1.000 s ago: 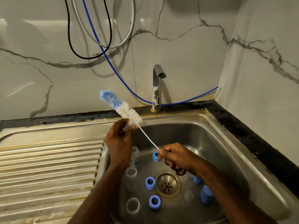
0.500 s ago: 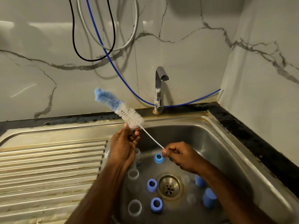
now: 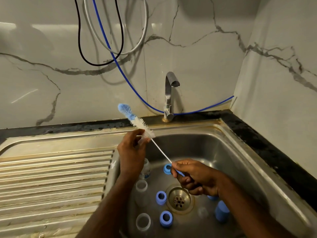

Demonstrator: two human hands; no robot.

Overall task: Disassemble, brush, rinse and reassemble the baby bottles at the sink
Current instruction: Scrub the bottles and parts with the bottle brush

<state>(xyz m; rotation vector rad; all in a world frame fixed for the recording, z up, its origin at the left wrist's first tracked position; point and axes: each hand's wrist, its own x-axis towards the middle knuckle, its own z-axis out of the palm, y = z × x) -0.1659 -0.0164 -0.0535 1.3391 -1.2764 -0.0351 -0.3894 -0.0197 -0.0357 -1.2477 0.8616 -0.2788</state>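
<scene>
Bottle brush (image 3: 137, 120) is being held up over the sink (image 3: 240, 152), tilted, blue tip pointing up-left, white bristles below it, thin twisted wire stem running down-right. Left hand (image 3: 132, 152) is pinching a small clear part (image 3: 142, 139) against the lower white bristles, fingers curled round it; what part it is, cannot tell. Right hand (image 3: 193, 176) is gripping the blue handle end of the brush, fingers curled tight round it, thumb on the stem. Down in the basin bottle pieces are lying spread around the drain (image 3: 179, 200): clear bottle body (image 3: 145, 169) lying partly behind the left wrist, two clear open bottles (image 3: 141, 185) (image 3: 143, 221) sitting mouth-up on the left side, three blue collar rings (image 3: 161, 197) (image 3: 166, 219) (image 3: 167, 169), a blue cap (image 3: 222, 212) right of the drain, a clear teat (image 3: 202, 212) just beside it, another blue piece (image 3: 212, 197) showing partly under the right wrist. Tap (image 3: 169, 95) is standing behind the basin. Ribbed drainboard (image 3: 51, 177) is running off to the left. Black, white and blue cables (image 3: 109, 40) are hanging on the marble wall (image 3: 197, 57) behind, the blue one trailing along behind the tap to the corner.
</scene>
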